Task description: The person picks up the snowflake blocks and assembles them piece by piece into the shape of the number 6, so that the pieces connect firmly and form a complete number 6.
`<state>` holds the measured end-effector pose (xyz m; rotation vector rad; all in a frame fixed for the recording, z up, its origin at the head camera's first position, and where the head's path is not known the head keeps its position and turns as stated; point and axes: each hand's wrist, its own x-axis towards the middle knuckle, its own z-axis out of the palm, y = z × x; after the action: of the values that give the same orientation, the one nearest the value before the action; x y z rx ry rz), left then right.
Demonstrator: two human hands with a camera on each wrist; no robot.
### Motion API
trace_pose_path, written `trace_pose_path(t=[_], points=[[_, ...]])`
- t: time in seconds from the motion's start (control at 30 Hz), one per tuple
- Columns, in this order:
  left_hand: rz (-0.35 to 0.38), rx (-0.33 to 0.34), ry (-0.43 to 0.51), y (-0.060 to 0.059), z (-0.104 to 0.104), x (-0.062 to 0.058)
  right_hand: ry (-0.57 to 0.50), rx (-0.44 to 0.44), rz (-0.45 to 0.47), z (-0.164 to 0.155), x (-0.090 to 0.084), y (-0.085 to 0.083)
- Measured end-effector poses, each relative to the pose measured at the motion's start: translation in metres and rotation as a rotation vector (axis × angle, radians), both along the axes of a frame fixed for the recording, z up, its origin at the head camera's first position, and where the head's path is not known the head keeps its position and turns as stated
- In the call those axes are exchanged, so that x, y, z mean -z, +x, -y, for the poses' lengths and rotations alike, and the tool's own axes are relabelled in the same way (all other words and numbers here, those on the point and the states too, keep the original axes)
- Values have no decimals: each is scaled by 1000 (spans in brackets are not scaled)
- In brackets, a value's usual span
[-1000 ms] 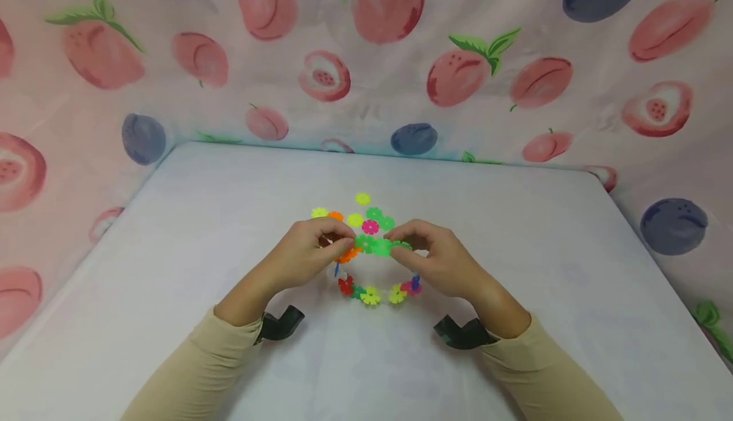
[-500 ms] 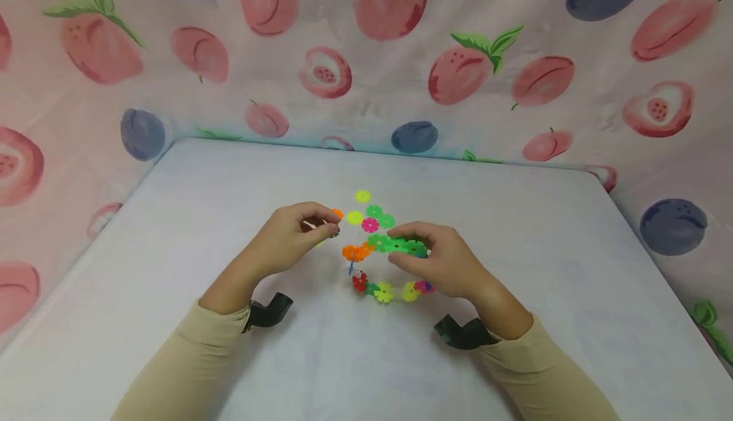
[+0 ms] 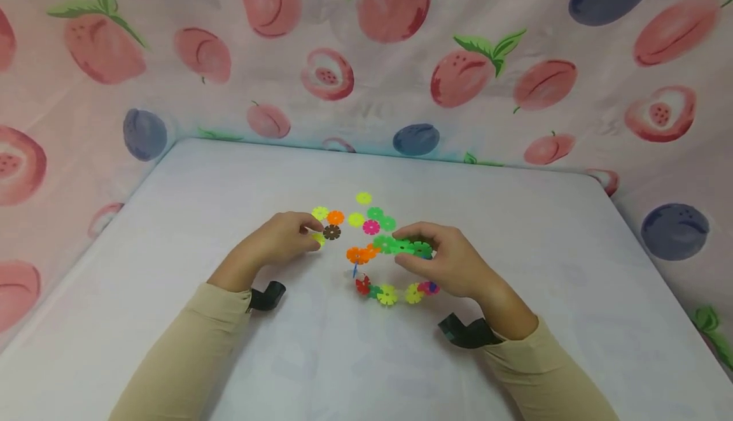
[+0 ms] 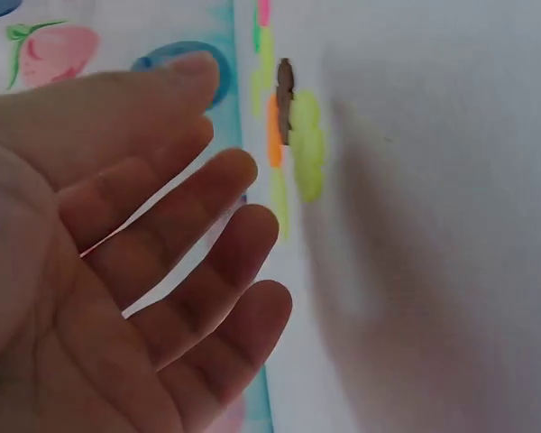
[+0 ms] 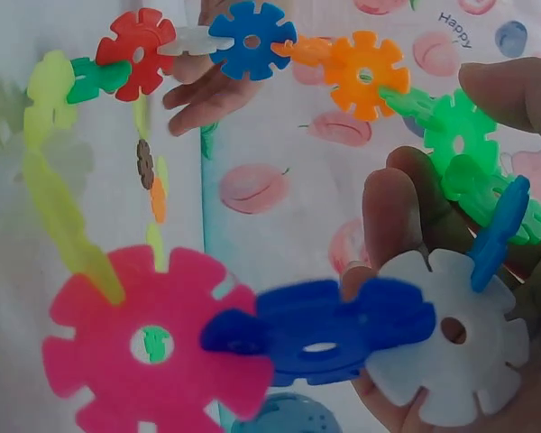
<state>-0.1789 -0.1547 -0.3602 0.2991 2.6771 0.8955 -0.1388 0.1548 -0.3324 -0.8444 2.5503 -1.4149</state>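
My right hand (image 3: 452, 262) grips the ring of interlocked snowflake discs (image 3: 389, 268) at its green section, thumb and fingers curled round the discs; in the right wrist view a white disc (image 5: 446, 347) and a blue disc (image 5: 329, 329) of the ring lie against my fingers (image 5: 392, 212). The ring hangs from that hand, its lower arc just above or on the table (image 3: 229, 357); which of the two cannot be determined. My left hand (image 3: 275, 243) is apart from the ring, fingers relaxed and spread, holding nothing. Its fingertips are just beside a brown disc (image 3: 331, 232) and a yellow-green disc (image 3: 318, 238). Further loose discs (image 3: 371, 217) lie on the table beyond both hands, between them.
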Motion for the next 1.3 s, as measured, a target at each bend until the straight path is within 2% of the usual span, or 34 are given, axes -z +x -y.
trace_pose_path(t=[0.17, 0.3, 0.47, 0.67, 0.83, 1.03, 1.3], points=[[19, -4, -36, -8, -4, 10, -2, -2, 2, -2, 0, 0], [7, -15, -33, -12, -8, 14, 8, 8, 8, -2, -1, 0], [3, -17, -50, -11, -9, 14, 10, 9, 19, -1, -2, 0], [39, -61, -117, -9, -9, 10, 12, 14, 30, -1, -2, 0], [67, -73, -98, -8, -8, 11, 8, 15, 29, -1, -2, 0], [52, -59, -72, -8, -8, 12, 10, 17, 26, -1, -1, 0], [80, -22, -73, -8, -5, 11, 2, 15, 37, -1, 1, -1]])
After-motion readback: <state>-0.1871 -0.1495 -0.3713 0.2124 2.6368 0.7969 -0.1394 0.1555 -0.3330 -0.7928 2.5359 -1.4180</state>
